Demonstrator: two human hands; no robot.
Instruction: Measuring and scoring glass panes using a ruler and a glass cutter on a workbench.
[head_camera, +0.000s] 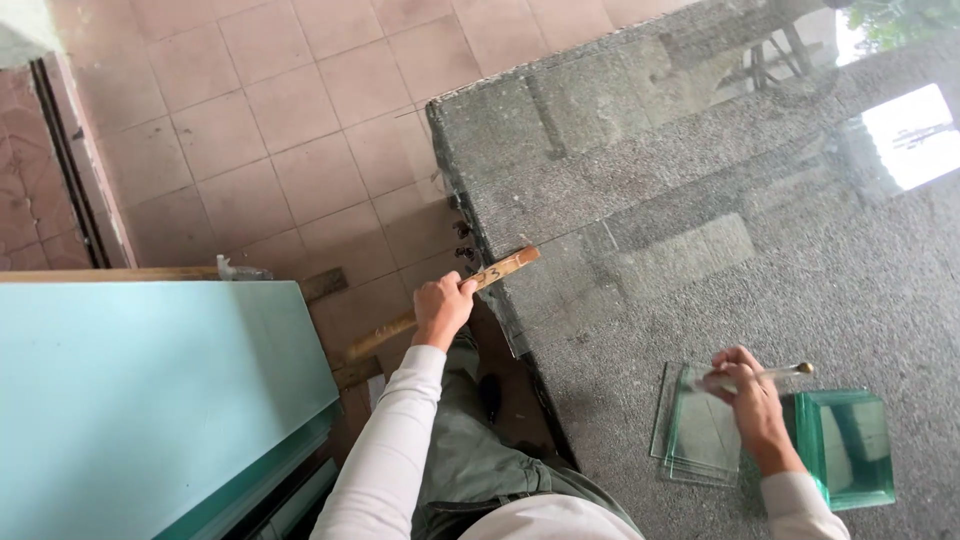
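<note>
My left hand (441, 308) grips a long wooden stick (500, 270) that rests across the left edge of a grey carpeted table (800, 250). A large clear glass sheet (640, 240) lies on the table, its near edge close to the stick's tip. My right hand (748, 392) holds a thin glass-cutter tool (775, 373) with a small brass tip, hovering over a few small cut glass panes (700, 435) lying flat on the table. A thicker stack of greenish glass squares (848, 445) sits just right of that hand.
A stack of large pale green glass sheets (150, 400) leans at the lower left beside my legs. Pink tiled floor (300, 130) stretches beyond the table's left edge. A dark door track (70, 160) runs along the far left.
</note>
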